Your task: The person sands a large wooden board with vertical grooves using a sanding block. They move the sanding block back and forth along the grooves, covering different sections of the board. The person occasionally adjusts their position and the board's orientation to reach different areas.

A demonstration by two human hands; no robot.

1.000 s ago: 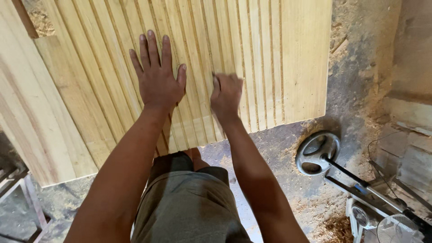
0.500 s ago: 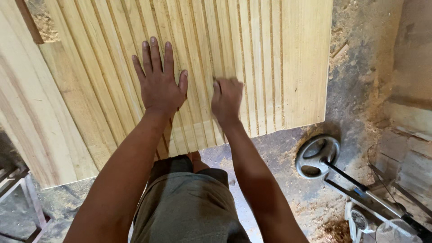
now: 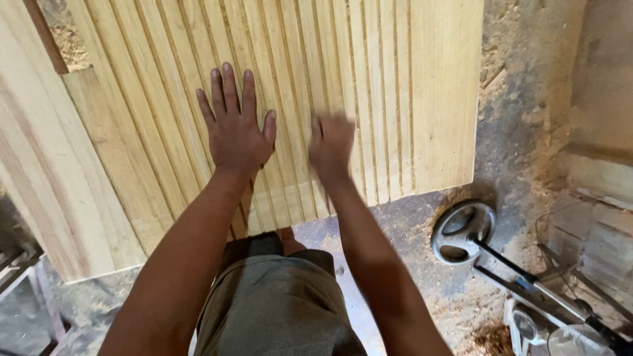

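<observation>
A pale wooden panel (image 3: 395,99) cut with many long parallel grooves lies in front of me. My left hand (image 3: 234,125) rests flat on it, palm down with fingers spread, holding nothing. My right hand (image 3: 331,146) sits just to the right of it on the grooves, fingers curled in and blurred by motion. I cannot tell whether anything small lies under the curled fingers.
A plain light wooden board (image 3: 46,191) lies at the left beside the grooved panel. The concrete floor (image 3: 527,132) carries sawdust. A round metal tool head (image 3: 463,232) with a dark handle lies at the lower right, near other equipment. My knees and grey shorts (image 3: 277,310) are below.
My right hand has shifted slightly along the grooves and is now blurred by motion. The left hand has stayed flat in the same spot.
</observation>
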